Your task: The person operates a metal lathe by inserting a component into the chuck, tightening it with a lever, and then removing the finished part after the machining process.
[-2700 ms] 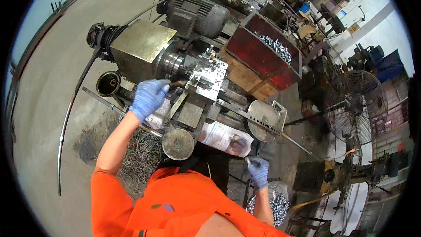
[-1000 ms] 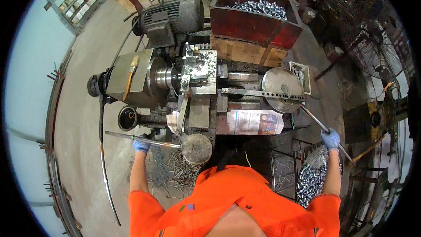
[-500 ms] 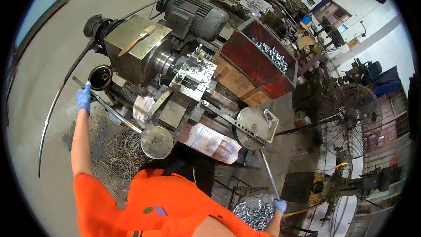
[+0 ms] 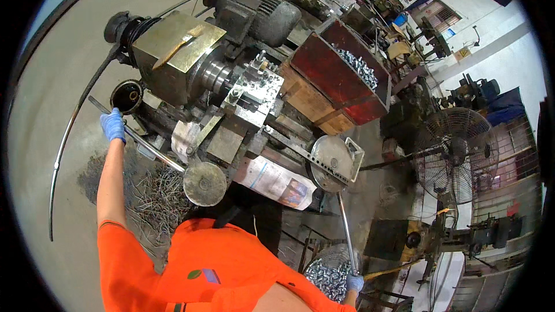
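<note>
My left hand (image 4: 113, 126), in a blue glove, is closed round a long metal lever (image 4: 155, 151) that slants down to a round metal disc (image 4: 204, 184) at the front of a lathe-like machine. My gloved right hand (image 4: 355, 282) is closed at the lower end of another metal lever (image 4: 346, 219), which runs up to a larger disc (image 4: 332, 163). Beside that hand is a wire basket (image 4: 310, 266) full of small shiny metal parts (image 4: 328, 281). Between the levers lies the machine's metal slide block (image 4: 254, 95), scattered with chips, facing a shiny spindle (image 4: 215, 76).
A brush (image 4: 176, 49) lies on the brass-coloured headstock cover (image 4: 199, 30), with a motor (image 4: 260, 14) behind. A red bin (image 4: 324, 75) of metal parts rests on a wooden crate (image 4: 309, 99). Metal shavings (image 4: 159, 202) cover the floor at left; a caged fan (image 4: 457, 153) stands right.
My right hand and the lower end of its lever have swung a little left, over the basket's edge. My left hand stays on its lever. The view has shifted slightly.
</note>
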The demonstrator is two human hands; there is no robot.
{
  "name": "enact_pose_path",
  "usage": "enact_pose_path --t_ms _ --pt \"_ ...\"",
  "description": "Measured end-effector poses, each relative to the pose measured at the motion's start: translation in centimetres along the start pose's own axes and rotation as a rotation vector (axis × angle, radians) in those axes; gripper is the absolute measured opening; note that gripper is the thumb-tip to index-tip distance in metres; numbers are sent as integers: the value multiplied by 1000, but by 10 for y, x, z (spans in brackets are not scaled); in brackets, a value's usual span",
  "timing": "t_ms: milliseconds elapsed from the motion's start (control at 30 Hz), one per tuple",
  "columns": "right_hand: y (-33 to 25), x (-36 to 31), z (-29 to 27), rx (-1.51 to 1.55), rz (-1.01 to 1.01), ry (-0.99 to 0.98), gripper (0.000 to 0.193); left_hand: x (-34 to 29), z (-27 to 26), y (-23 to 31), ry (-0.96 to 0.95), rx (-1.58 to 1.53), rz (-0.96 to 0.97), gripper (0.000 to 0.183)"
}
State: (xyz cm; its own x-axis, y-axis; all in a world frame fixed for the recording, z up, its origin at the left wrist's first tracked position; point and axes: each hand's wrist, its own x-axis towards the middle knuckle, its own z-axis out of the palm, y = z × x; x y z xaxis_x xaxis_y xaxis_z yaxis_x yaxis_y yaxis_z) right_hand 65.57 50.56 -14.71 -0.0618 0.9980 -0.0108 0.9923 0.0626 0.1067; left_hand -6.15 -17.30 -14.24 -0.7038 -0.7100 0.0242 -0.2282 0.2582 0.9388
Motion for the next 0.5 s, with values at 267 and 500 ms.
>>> enact_pose_path --t_ms 267,500 --pt "-2 -4 -4 0 -45 -12 35 9 4 -12 13 -54 -47 28" --pt "-5 -16 -13 3 48 -41 40 5 2 -6 41 45 -18 28"
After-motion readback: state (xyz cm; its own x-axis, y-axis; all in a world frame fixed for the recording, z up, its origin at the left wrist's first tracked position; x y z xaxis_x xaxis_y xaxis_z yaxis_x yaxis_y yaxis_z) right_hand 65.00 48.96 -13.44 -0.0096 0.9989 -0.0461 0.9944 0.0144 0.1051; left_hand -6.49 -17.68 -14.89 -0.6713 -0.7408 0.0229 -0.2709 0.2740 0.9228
